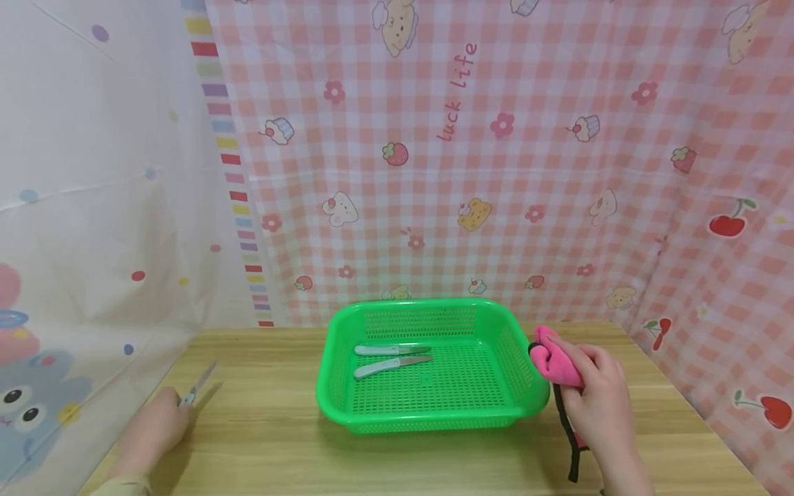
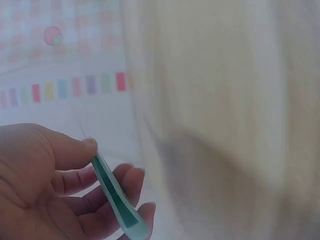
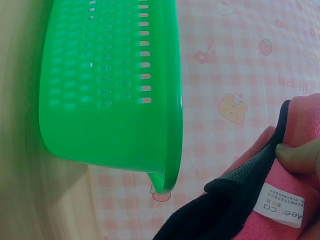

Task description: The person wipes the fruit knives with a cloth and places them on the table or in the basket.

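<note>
Left hand (image 1: 155,424) is gripping one knife (image 2: 113,187), right hand (image 1: 598,393) one cloth (image 1: 558,365) labelled "Mee…ica"; between them, one basket (image 1: 428,415) is holding two knives (image 1: 380,367) before a "luck life" curtain (image 1: 428,179).

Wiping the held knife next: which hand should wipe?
Right hand, probably: it grips the pink cloth, while the left hand is taken up holding the knife.

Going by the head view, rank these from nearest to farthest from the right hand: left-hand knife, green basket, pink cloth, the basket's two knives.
1. Pink cloth, in the right hand.
2. Green basket, its rim just left of that hand.
3. Rear knife and front knife, inside the basket, toward its left: too close to rank.
4. Left-hand knife, far left.
</note>
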Tool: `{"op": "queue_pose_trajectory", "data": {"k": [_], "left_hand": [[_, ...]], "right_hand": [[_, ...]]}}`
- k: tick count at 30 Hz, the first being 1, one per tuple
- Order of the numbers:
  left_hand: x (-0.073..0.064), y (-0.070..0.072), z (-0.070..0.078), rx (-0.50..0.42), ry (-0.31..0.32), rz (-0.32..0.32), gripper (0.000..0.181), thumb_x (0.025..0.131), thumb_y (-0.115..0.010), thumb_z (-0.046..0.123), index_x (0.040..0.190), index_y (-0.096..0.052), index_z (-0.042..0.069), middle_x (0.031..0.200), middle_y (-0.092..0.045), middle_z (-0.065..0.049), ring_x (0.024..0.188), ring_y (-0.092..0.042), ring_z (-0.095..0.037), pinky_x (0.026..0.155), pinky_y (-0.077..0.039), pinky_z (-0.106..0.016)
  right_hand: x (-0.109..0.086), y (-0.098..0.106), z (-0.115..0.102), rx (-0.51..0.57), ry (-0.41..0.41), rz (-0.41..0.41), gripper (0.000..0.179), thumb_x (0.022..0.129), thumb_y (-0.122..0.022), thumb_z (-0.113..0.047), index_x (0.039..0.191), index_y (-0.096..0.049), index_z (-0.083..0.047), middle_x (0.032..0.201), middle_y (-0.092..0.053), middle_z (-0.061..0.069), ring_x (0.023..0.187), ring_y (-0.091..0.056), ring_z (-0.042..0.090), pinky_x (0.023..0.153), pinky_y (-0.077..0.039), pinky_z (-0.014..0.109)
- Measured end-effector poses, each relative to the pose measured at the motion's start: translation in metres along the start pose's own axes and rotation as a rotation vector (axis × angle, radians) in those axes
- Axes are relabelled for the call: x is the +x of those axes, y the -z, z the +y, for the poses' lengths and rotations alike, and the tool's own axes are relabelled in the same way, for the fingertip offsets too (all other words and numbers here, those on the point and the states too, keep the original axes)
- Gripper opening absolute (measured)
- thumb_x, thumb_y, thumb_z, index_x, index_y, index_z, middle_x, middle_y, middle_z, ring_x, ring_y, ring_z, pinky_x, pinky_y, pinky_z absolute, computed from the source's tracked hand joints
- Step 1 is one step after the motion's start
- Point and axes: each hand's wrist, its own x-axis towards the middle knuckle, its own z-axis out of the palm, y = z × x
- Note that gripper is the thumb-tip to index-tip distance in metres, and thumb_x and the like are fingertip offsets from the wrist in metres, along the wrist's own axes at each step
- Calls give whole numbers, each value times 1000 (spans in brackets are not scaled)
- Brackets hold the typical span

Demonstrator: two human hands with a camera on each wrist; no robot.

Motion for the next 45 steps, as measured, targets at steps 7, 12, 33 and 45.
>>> {"op": "queue_pose_trajectory", "data": {"k": [7,12,33,45], "left_hand": [[-4,5,38,-49,-116,97,22,101,-48,9,104,-47,-13,79,-58,-13,63,-51,-22,53,-44,-37],[-10,3,62,-100,-191,175,22,100,-49,5,109,-46,-14,78,-55,-11,57,-47,-19,46,-40,-30],[-21,-13,138,-577,-278,70,21,105,-48,10,119,-47,-5,98,-58,-13,76,-54,-18,59,-47,-27],[-26,-18,163,-1038,-296,-253,29,108,-43,19,122,-40,-5,97,-52,-9,75,-47,-12,59,-44,-21]], "right_hand": [[0,0,0,-7,6,2,57,67,-69,22,117,-71,-5,101,-59,23,94,-51,42,75,-38,52],[0,0,0,-12,1,1,58,67,-70,21,118,-71,-5,102,-59,23,94,-52,42,75,-38,52],[-1,-1,-2,5,-1,-12,61,66,-69,23,119,-71,-8,103,-59,22,95,-52,42,75,-39,52],[-1,-5,-10,17,30,-22,61,66,-72,23,118,-71,-8,103,-59,20,97,-51,40,77,-38,51]]}}
